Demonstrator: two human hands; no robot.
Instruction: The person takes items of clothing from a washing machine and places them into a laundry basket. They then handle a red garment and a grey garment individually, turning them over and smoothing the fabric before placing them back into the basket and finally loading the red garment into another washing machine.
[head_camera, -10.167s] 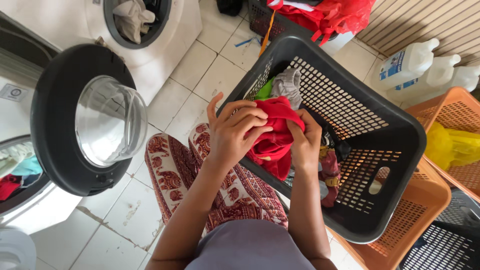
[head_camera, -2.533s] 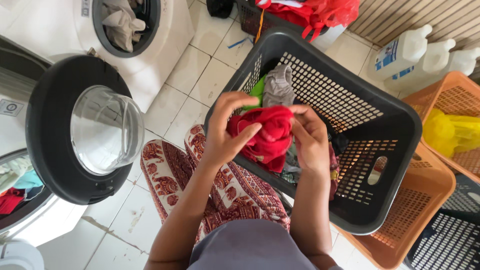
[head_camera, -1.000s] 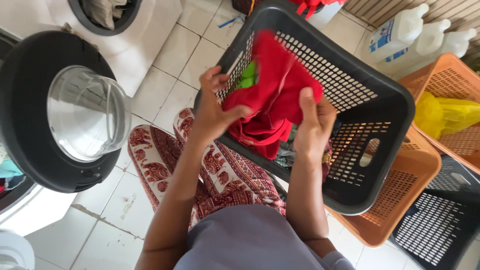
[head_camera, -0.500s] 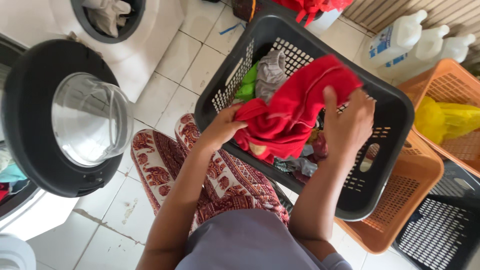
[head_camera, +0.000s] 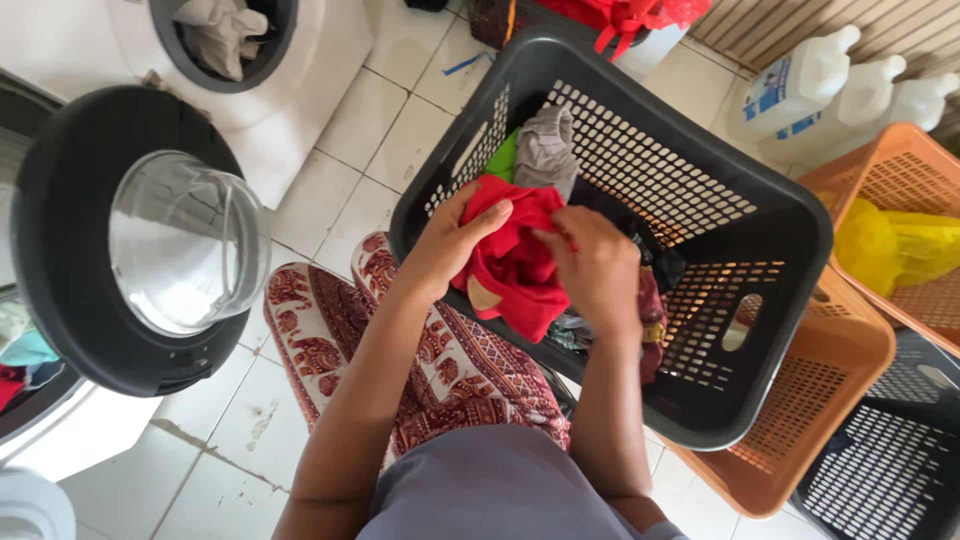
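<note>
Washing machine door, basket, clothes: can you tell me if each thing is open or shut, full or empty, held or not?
Washing machine door: swung wide open.
Washing machine drum: open, pale laundry inside.
Dark basket: tilted, partly filled with clothes.
Red garment: bunched, held over the basket.
Left hand: fingers closed on the red garment.
Right hand: gripping the red garment.
Orange basket: holds something yellow.
White jugs: upright, caps on.

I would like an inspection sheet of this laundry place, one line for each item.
Surface: white tiled floor, some stains.
Job's things: red garment over the dark basket, which holds grey and green clothes.
Clutter: orange baskets, yellow bag, white jugs.
Grippers: left hand and right hand both grip the red garment.
Cables: nothing seen.
Surroundings: washing machine door open; second drum holds laundry.
</note>
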